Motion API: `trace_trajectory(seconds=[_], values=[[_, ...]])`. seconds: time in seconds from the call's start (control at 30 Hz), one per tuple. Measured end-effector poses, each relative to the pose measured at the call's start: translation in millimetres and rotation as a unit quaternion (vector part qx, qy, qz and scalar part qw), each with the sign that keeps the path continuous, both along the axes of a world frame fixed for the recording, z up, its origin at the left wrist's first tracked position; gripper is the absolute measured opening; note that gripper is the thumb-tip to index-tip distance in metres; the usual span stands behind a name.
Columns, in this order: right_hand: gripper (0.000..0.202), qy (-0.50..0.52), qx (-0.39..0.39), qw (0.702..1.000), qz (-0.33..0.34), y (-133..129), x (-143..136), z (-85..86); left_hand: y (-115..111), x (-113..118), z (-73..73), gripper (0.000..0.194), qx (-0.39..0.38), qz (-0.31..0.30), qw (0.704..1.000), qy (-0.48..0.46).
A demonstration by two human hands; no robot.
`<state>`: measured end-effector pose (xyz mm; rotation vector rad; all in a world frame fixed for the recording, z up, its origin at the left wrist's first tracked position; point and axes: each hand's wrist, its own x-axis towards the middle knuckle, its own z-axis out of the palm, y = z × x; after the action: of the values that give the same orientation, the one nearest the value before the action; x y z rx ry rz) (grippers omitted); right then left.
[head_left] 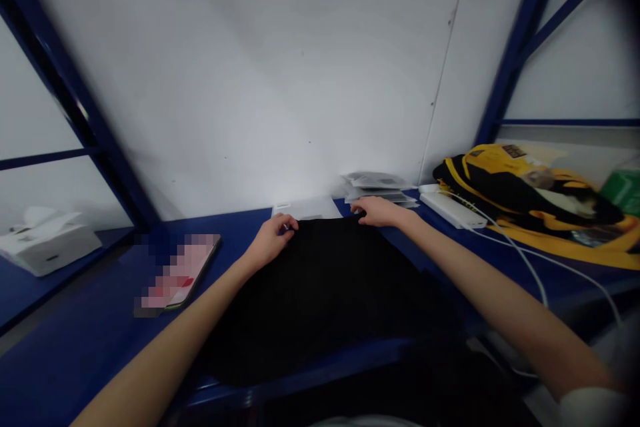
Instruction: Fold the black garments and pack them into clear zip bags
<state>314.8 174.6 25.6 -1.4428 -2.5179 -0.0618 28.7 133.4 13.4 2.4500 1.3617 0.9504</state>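
Note:
A black cloth (335, 280), probably a garment, lies spread over the blue tabletop and reaches its front edge. Its far edge runs straight between my hands. At the far left corner, my left hand (273, 238) has its fingers curled and closed on the cloth. My right hand (377, 211) pinches the far right corner between thumb and fingers. Just behind the far edge lies a flat white sheet or packet (315, 207), partly covered by the cloth. Beyond my right hand, a stack of clear plastic packets (377, 180) rests against the wall.
Left of the cloth lies a phone (193, 263), its screen partly pixelated. A white tissue box (50, 243) stands farther left. To the right are a white power bank (453, 208) with white cables (520, 250) and a black-and-yellow bag (530, 193). Blue posts (95, 113) flank the white wall.

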Motion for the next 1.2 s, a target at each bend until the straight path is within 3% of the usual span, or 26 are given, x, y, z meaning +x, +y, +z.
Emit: trace_trajectory(seconds=[0.1,0.27,0.43,0.57,0.93,1.1,1.2], values=[[0.03,-0.019,0.014,0.999,-0.029,4.1,2.4,-1.4,-3.0,2.5,2.0,0.034,0.002,0.002,1.0,-0.018],[0.01,-0.029,-0.008,0.998,-0.056,1.8,5.8,8.2,-11.6,7.0,9.7,0.02,-0.134,0.019,0.987,-0.082],[0.018,0.079,-0.174,0.981,-0.01,-6.1,16.2,24.2,-20.2,7.4,17.8,0.017,-0.229,-0.026,0.963,-0.142],[0.02,0.041,-0.266,0.963,0.029,-10.9,23.4,34.6,-23.5,2.4,19.2,0.018,-0.217,-0.022,0.973,-0.072],[0.026,-0.044,-0.375,0.925,-0.041,-20.8,19.9,37.5,-29.0,-2.6,21.0,0.017,-0.182,-0.079,0.976,0.085],[0.018,-0.051,-0.378,0.922,-0.065,-16.9,17.5,29.6,-30.5,-1.2,20.9,0.026,-0.151,-0.092,0.975,0.132],[0.011,-0.078,-0.364,0.924,-0.087,-17.1,11.8,25.6,-32.3,2.2,17.6,0.02,-0.122,-0.081,0.978,0.148]])
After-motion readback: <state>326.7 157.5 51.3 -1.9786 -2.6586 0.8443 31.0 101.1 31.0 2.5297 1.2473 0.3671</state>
